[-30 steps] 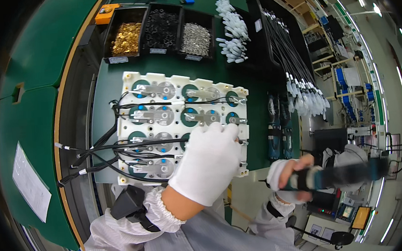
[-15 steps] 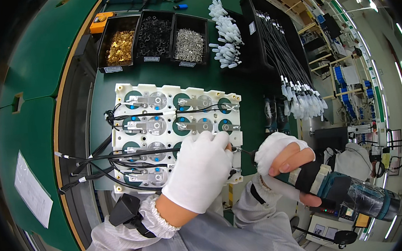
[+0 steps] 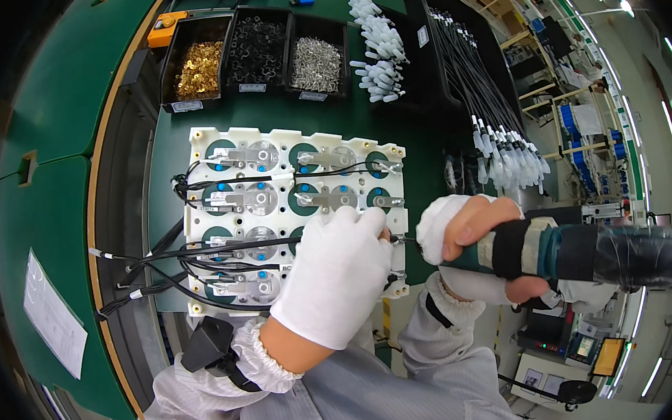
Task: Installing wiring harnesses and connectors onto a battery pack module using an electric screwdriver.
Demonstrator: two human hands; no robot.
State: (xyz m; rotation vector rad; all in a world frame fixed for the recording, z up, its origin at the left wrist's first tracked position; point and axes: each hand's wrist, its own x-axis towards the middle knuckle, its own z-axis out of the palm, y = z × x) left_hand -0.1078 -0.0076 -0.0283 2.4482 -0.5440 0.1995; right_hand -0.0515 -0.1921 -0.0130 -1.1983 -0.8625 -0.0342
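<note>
My right hand [image 3: 472, 235], in a white glove with bare fingertips, grips a teal and black power screwdriver [image 3: 576, 254]. The tool lies nearly level, its thin bit pointing left at the right side of a white plate [image 3: 245, 135]. Over the plate's lower right part, my gloved left hand [image 3: 337, 277] has its fingers drawn together near the bit; what they pinch is hidden. Round green openings, clear discs, metal tabs and blue dots show on the plate. Black cables [image 3: 168, 256] run across it and off its left edge.
Behind the plate stand black bins of brass-coloured parts [image 3: 200, 69], black clips [image 3: 257, 54] and silver screws [image 3: 317, 65]. White plastic caps [image 3: 378, 45] lie beside them. A black tray [image 3: 430, 52] of capped cables stands at right. Paper [image 3: 52, 311] lies on the green surface at left.
The screwdriver's rear end has swung up from a downward slope to nearly level, and my right hand has turned with it. My left hand stays over the same part of the plate.
</note>
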